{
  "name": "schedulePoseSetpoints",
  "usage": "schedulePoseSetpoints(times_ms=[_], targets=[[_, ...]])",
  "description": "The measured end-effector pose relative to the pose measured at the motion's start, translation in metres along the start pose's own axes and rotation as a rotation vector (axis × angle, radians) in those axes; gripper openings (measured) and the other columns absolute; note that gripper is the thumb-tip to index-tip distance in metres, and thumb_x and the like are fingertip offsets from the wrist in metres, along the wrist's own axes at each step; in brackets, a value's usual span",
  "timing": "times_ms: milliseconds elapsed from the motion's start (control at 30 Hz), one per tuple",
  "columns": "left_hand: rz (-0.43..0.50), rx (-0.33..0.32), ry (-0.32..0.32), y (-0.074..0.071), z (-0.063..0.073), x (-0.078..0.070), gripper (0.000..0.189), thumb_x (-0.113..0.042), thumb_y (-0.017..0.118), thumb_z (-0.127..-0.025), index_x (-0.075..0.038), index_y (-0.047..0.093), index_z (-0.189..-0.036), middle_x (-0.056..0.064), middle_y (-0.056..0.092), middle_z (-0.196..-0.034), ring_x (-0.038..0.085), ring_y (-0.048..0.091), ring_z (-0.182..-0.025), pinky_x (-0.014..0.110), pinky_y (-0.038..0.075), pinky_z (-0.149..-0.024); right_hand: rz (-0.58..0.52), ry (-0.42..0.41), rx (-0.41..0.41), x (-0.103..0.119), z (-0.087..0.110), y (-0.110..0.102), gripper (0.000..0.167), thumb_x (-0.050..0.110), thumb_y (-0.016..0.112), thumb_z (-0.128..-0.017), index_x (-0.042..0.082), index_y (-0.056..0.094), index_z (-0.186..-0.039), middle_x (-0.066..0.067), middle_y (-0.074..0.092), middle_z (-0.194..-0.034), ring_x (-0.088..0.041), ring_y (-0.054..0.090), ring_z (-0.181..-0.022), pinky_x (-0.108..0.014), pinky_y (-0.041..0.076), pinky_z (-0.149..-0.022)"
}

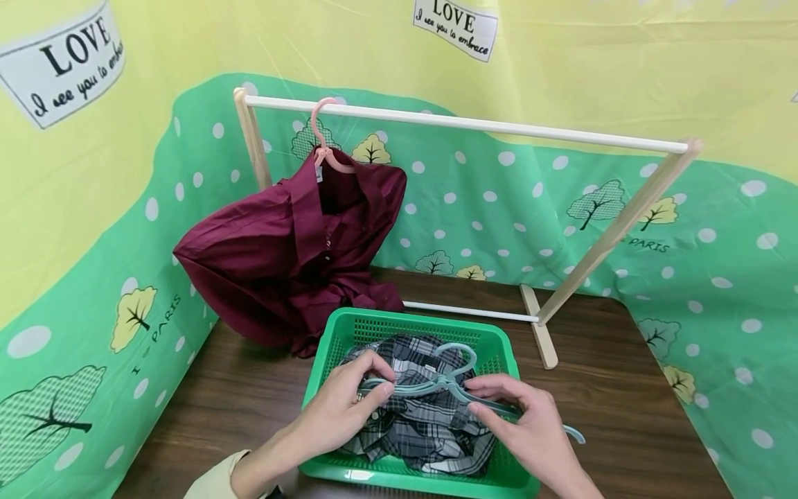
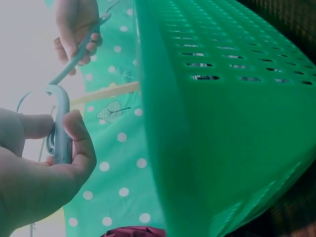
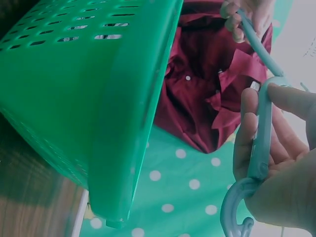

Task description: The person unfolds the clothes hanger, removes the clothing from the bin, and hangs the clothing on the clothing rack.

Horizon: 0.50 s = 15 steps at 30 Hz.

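Observation:
A light blue-green plastic clothes hanger (image 1: 420,389) is held level above the basket, its hook pointing up and back. My left hand (image 1: 345,400) pinches one arm of it between thumb and fingers. The other arm is gripped by my right hand (image 1: 526,424), with a curled end sticking out past the palm. Both grips also show in the wrist views, where the hanger (image 3: 261,133) runs between the hands. Below lies a crumpled black, grey and white plaid shirt (image 1: 430,433) inside the green plastic basket (image 1: 418,475).
A white-railed wooden clothes rack (image 1: 474,125) stands behind the basket. From its left end a maroon shirt (image 1: 268,242) hangs on a pink hanger (image 1: 321,128), its lower part reaching the dark wooden table (image 1: 630,416). Patterned green and yellow cloth (image 1: 486,180) surrounds the table.

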<state>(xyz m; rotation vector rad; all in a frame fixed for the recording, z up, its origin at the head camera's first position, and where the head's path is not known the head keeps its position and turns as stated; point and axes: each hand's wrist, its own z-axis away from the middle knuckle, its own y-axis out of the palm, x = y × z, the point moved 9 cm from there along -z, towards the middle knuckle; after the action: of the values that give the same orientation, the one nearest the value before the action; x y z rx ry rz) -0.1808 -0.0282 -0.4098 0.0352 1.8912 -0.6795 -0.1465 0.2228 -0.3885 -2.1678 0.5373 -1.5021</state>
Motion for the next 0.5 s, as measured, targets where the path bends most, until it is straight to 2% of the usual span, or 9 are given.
schedulePoseSetpoints(times_ms=[133, 267, 400, 500], targets=[[-0.008, -0.013, 0.009, -0.001, 0.0001, -0.0001, 0.012, -0.025, 0.062, -0.118, -0.014, 0.068, -0.114, 0.001, 0.078, -0.116, 0.009, 0.072, -0.105, 0.03, 0.059, -0.096, -0.004, 0.01, -0.007, -0.001, 0.0008, 0.0005, 0.031, 0.003, 0.092, -0.092, 0.021, 0.085, -0.115, 0.009, 0.085, -0.101, -0.001, 0.077, -0.091, -0.021, 0.062, -0.08], [0.011, -0.034, 0.01, -0.0012, -0.0004, 0.0003, 0.01, -0.023, 0.062, -0.117, -0.016, 0.066, -0.112, 0.0, 0.079, -0.122, 0.017, 0.074, -0.12, 0.035, 0.059, -0.107, -0.027, -0.013, -0.019, -0.0002, 0.0009, 0.0011, 0.028, 0.0, 0.091, -0.092, 0.019, 0.086, -0.111, 0.007, 0.085, -0.099, -0.001, 0.076, -0.088, -0.02, 0.062, -0.076], [0.107, -0.045, -0.017, -0.001, -0.0003, 0.0031, 0.008, -0.018, 0.06, -0.118, -0.014, 0.064, -0.111, 0.006, 0.077, -0.126, 0.022, 0.072, -0.125, 0.033, 0.057, -0.11, -0.038, -0.026, -0.03, 0.0003, 0.0012, 0.0005, 0.028, -0.002, 0.09, -0.091, 0.018, 0.086, -0.111, 0.006, 0.085, -0.098, -0.001, 0.076, -0.087, -0.019, 0.061, -0.074], [0.203, -0.058, -0.036, -0.0038, 0.0012, 0.004, 0.01, -0.015, 0.058, -0.119, -0.009, 0.063, -0.113, 0.014, 0.075, -0.129, 0.018, 0.071, -0.126, 0.028, 0.056, -0.109, -0.034, -0.03, -0.032, 0.0, 0.0013, -0.0005, 0.028, -0.003, 0.089, -0.092, 0.017, 0.086, -0.111, 0.006, 0.085, -0.098, -0.002, 0.076, -0.086, -0.019, 0.06, -0.073]])
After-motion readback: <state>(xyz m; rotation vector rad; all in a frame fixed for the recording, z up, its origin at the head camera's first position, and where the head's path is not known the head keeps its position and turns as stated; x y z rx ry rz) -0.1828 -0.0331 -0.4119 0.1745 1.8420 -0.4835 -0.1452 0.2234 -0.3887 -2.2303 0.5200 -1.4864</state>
